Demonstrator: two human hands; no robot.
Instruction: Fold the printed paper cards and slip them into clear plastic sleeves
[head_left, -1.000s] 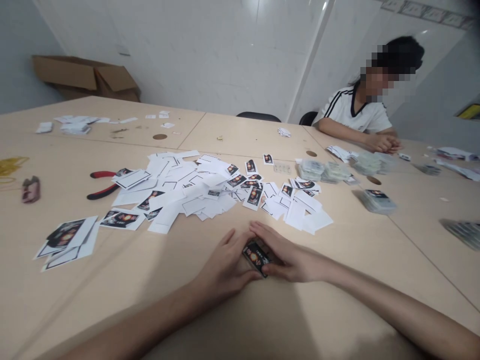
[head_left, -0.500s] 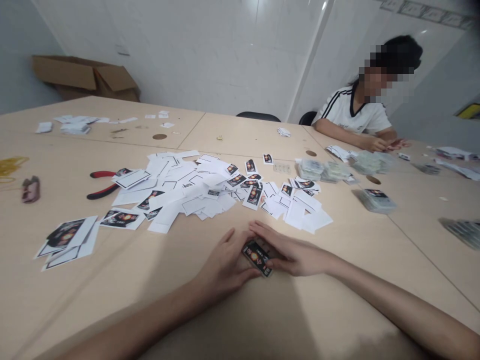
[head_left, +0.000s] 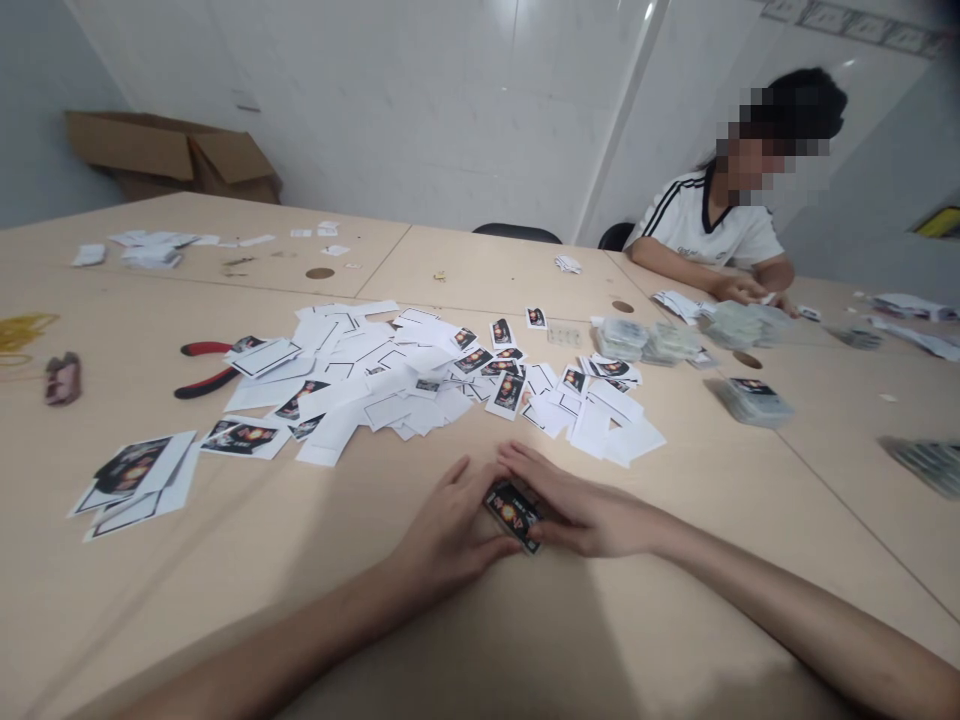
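Observation:
A small flat plastic case with a black printed card on top point(head_left: 513, 514) is between my two hands, at the near middle of the table. On its left side my left hand point(head_left: 454, 525) grips it, the thumb along the near edge. My right hand point(head_left: 574, 505) closes on it from the right, fingers over the far edge and thumb on the near right corner. Both hands hide parts of its edges. Just beyond them lie a heap of white and black printed cards point(head_left: 375, 385) and a smaller group of cards point(head_left: 600, 410).
Red-handled pliers point(head_left: 206, 385) lie left of the heap, near a pink object point(head_left: 61, 380) and yellow bands point(head_left: 22, 332). Stacked clear cases point(head_left: 754, 405) stand at right. A person point(head_left: 712, 230) sits across the table. An open cardboard box point(head_left: 165, 150) is behind the table's far left.
My hands stay around the case almost unmoved; the right fingers shift slightly over it. The person across has lowered their hands and brought them closer together.

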